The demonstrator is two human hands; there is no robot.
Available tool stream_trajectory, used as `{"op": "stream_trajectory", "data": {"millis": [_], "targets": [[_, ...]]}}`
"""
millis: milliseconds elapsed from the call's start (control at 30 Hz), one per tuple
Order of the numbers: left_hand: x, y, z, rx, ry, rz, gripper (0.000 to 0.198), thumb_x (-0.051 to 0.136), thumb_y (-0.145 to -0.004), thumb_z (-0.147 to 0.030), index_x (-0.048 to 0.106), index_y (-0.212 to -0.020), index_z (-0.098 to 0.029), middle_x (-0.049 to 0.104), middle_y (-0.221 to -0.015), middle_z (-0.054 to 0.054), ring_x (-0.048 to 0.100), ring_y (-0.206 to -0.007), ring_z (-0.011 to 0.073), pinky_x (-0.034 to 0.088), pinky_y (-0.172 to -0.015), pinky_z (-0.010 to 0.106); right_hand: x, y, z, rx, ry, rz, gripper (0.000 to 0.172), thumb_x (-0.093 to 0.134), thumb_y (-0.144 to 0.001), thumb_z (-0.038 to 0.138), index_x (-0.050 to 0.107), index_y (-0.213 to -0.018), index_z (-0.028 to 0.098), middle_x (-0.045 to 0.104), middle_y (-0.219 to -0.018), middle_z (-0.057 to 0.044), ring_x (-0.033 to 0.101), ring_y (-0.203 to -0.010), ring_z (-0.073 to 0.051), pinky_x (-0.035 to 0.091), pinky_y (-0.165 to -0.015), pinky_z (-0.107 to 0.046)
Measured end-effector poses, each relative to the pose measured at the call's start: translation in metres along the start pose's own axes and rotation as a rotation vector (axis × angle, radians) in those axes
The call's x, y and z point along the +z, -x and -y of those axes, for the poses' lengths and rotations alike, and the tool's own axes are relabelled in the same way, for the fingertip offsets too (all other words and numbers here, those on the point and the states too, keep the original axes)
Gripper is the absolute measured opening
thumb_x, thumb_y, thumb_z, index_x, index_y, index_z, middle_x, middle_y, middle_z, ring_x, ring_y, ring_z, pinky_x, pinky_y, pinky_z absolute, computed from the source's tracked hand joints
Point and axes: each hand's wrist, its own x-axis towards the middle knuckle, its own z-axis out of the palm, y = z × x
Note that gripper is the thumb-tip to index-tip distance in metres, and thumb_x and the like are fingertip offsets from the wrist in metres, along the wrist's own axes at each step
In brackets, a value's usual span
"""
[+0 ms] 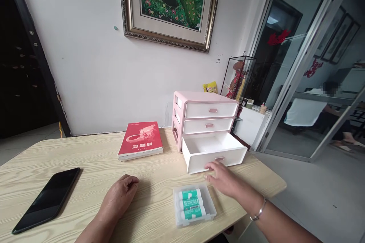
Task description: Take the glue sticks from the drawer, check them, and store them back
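Observation:
My right hand (pixel 221 178) hovers just in front of the pulled-out bottom drawer (pixel 213 159) of a pink and white drawer unit (pixel 205 97). Its thumb and fingers are apart with nothing between them; whether a fingertip touches the drawer front I cannot tell. Below that hand, a clear plastic case (pixel 210 201) holds three white-and-green cylinders (pixel 191 203) that look like batteries. On the table to the left, my left hand (pixel 122 191) rests with its fingers curled in, and nothing shows in it. The unit's upper two drawers are closed.
A red book (pixel 141 138) lies on the wooden table (pixel 99 155) near the wall. At the left is a black phone (pixel 48 199). A glass display case (pixel 238 78) stands behind the drawer unit. Beyond the glass door (pixel 291 83), a person sits at a desk.

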Motion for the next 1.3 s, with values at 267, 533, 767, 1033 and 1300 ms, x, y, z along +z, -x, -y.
{"op": "stream_trajectory", "data": {"millis": [267,533,767,1033,1300], "targets": [[-0.001,-0.001,0.0,-0.005,0.027,-0.016,0.025,0.049,-0.083,-0.03,0.073,-0.089,-0.023,0.072,-0.1,0.004,0.068,-0.09,0.0214,0.051,-0.079,0.029,0.007,-0.081,-0.028,0.001,0.153,-0.185,0.017,0.055,-0.087,0.022,0.067,-0.098,0.018,0.069,-0.096,-0.008,0.061,-0.096,-0.02,0.042,-0.088,-0.03],[0.0,-0.004,0.003,0.004,0.01,0.017,0.028,0.045,-0.086,-0.028,0.072,-0.091,-0.022,0.071,-0.1,0.004,0.067,-0.091,0.0206,0.051,-0.08,0.03,0.012,-0.13,-0.023,0.023,0.112,-0.224,0.015,0.051,-0.088,0.018,0.066,-0.084,0.017,0.068,-0.082,-0.007,0.059,-0.082,-0.018,0.041,-0.079,-0.028],[-0.002,-0.004,0.003,0.019,0.001,0.01,0.027,0.045,-0.084,-0.027,0.071,-0.091,-0.022,0.071,-0.099,0.004,0.067,-0.092,0.0209,0.051,-0.082,0.031,0.018,-0.118,-0.017,0.093,0.012,-0.178,0.019,0.052,-0.086,0.017,0.068,-0.097,0.015,0.071,-0.09,-0.008,0.063,-0.086,-0.019,0.043,-0.08,-0.029],[0.0,0.011,-0.022,0.11,0.118,0.041,0.027,0.049,-0.089,-0.035,0.07,-0.099,-0.021,0.067,-0.099,0.006,0.067,-0.082,0.0192,0.054,-0.071,0.029,0.012,-0.003,0.013,-0.091,-0.215,0.092,0.041,0.066,-0.083,0.036,0.063,-0.121,0.021,0.063,-0.127,-0.01,0.059,-0.117,-0.024,0.046,-0.099,-0.038],[0.013,0.05,-0.082,0.583,0.064,0.17,0.05,0.067,-0.084,-0.045,0.053,-0.128,-0.024,0.043,-0.147,0.013,0.051,-0.128,0.0294,0.051,-0.102,0.042,0.019,0.068,0.027,-0.219,-0.052,0.194,0.051,0.08,-0.069,0.023,0.062,-0.117,0.025,0.035,-0.157,-0.008,0.034,-0.144,-0.026,0.032,-0.117,-0.041]]}}
